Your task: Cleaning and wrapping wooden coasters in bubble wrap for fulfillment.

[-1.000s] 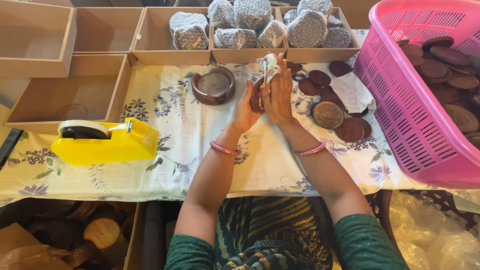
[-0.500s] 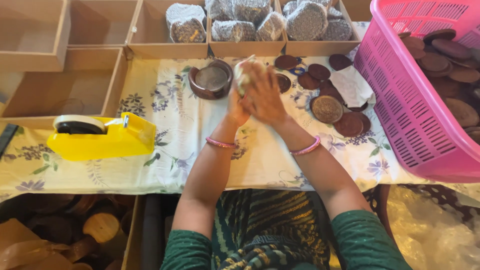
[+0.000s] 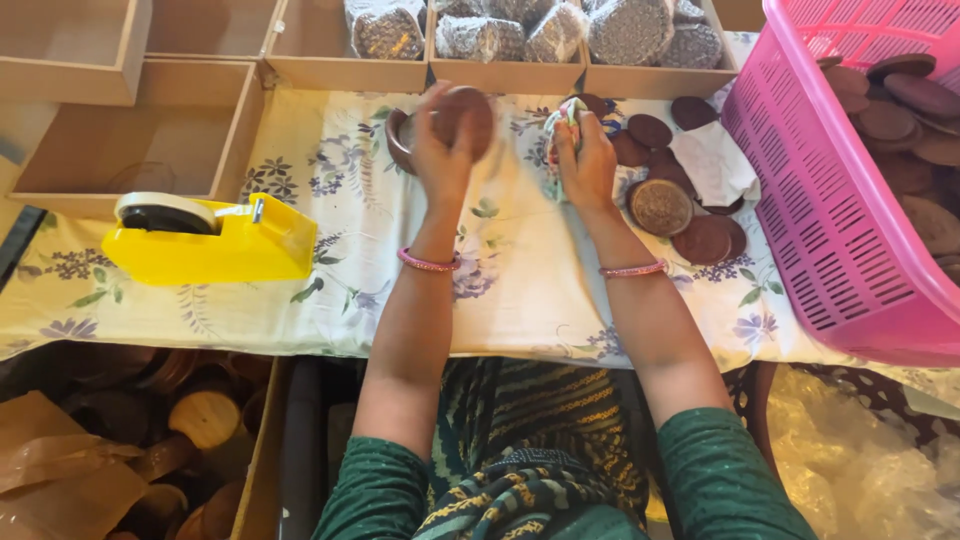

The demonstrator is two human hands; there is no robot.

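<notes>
The person's left hand (image 3: 442, 140) is raised over the worktop (image 3: 520, 290), its fingers (image 3: 432, 112) curled round a brown round disc (image 3: 468, 112) so that the disc stands out past the fingertips on the far side, just above a small brown bowl (image 3: 398, 135) on the flowered cloth. The right hand (image 3: 588, 160) is close beside it but apart, its fingers closed on a crumpled cloth rag (image 3: 562, 118) that pokes out at the top of the fist. Just to the right of that hand lie more brown discs (image 3: 690, 220) in a loose heap, one of them paler and speckled, with a white cloth (image 3: 715, 160) among them. A pink plastic basket (image 3: 830, 220) at the right edge holds more discs. To the left sits a yellow tape dispenser (image 3: 215, 240), well away from both hands. Along the far side stand open wooden boxes (image 3: 345, 70), some holding netted bundles (image 3: 630, 30).
</notes>
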